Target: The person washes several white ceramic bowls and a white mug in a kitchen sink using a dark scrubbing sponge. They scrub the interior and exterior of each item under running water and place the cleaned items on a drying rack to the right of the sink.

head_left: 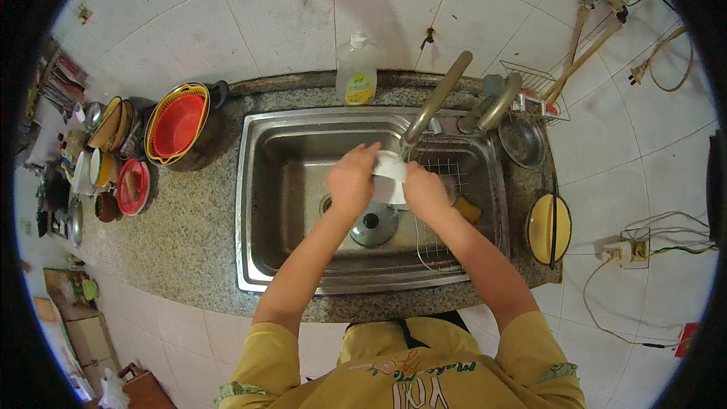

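A white bowl (390,179) is held between both hands over the sink (284,174), just below the mouth of the metal faucet (438,98). My left hand (354,178) is closed on its left side. My right hand (425,191) grips its right side. Water at the faucet's mouth is too blurred to make out for certain. Under the bowl, a round pot lid (375,229) with a black knob lies on the sink floor, partly covering the drain. Right of my right hand, a yellow sponge (467,210) rests by a wire rack (443,174).
A clear soap bottle (357,72) stands behind the sink. At the left sit a red basket (178,123) in a black-handled pot, a red dish (133,187) and stacked bowls. At the right are a metal bowl (522,140) and a yellow plate (547,229) with a dark stick across it.
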Motion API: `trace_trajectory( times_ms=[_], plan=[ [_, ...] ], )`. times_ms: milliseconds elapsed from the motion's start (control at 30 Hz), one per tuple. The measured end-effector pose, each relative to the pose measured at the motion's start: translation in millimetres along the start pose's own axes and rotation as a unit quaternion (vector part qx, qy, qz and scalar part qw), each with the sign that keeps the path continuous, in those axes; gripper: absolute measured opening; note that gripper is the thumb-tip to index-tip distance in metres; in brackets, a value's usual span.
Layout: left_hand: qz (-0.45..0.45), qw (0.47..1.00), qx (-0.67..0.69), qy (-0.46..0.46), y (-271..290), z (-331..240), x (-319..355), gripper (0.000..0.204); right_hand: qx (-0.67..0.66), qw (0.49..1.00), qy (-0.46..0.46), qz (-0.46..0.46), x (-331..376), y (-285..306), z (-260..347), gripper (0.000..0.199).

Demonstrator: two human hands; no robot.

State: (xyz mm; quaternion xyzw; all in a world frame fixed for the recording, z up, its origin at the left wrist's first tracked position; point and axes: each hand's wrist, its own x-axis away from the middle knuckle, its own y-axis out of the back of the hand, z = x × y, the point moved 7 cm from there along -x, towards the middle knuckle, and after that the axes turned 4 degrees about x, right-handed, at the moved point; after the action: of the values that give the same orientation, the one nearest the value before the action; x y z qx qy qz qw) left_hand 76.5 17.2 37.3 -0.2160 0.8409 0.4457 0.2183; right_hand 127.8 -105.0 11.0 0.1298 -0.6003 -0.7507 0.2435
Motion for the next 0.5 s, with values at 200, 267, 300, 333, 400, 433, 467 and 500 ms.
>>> trace_trajectory(
  times_ms=[200, 267, 300, 333, 400, 433, 467, 500],
  plan=[
    [0.093, 0.985, -0.025, -0.142, -18.8, -37.8, -13.6, 0.046, -0.01, 1.0, -0.001, -0.013, 11.4, -4.1, -3.8, 0.013],
    [0.128, 0.992, -0.008, 0.017, -19.7, -7.4, -14.1, 0.04, 0.012, 0.999, -0.051, 0.004, 13.2, 0.4, -13.2, 0.012],
    [0.147, 0.984, 0.001, 0.097, -22.0, 6.4, -10.6, 0.038, -0.003, 0.999, -0.054, -0.004, 13.8, 1.2, -15.2, 0.013],
    [0.129, 0.988, -0.011, 0.087, -21.8, 4.9, -10.4, 0.033, -0.018, 0.998, -0.057, -0.012, 13.8, 1.9, -17.2, 0.014],
    [0.056, 0.997, -0.042, -0.03, -20.2, -13.8, -17.9, 0.032, -0.028, 0.998, -0.056, -0.02, 14.1, 2.7, -17.4, 0.014],
    [0.018, 0.994, -0.058, -0.088, -18.2, -25.4, -19.9, 0.031, -0.023, 0.998, -0.052, -0.021, 14.2, 3.3, -15.0, 0.013],
    [0.045, 0.989, -0.056, -0.128, -24.0, -36.7, -18.7, 0.033, -0.017, 0.998, -0.048, -0.022, 14.2, 3.3, -12.8, 0.012],
    [0.071, 0.982, -0.052, -0.168, -24.6, -54.4, -19.8, 0.034, -0.027, 0.998, -0.049, -0.027, 14.8, 2.4, -13.2, 0.012]
  ],
)
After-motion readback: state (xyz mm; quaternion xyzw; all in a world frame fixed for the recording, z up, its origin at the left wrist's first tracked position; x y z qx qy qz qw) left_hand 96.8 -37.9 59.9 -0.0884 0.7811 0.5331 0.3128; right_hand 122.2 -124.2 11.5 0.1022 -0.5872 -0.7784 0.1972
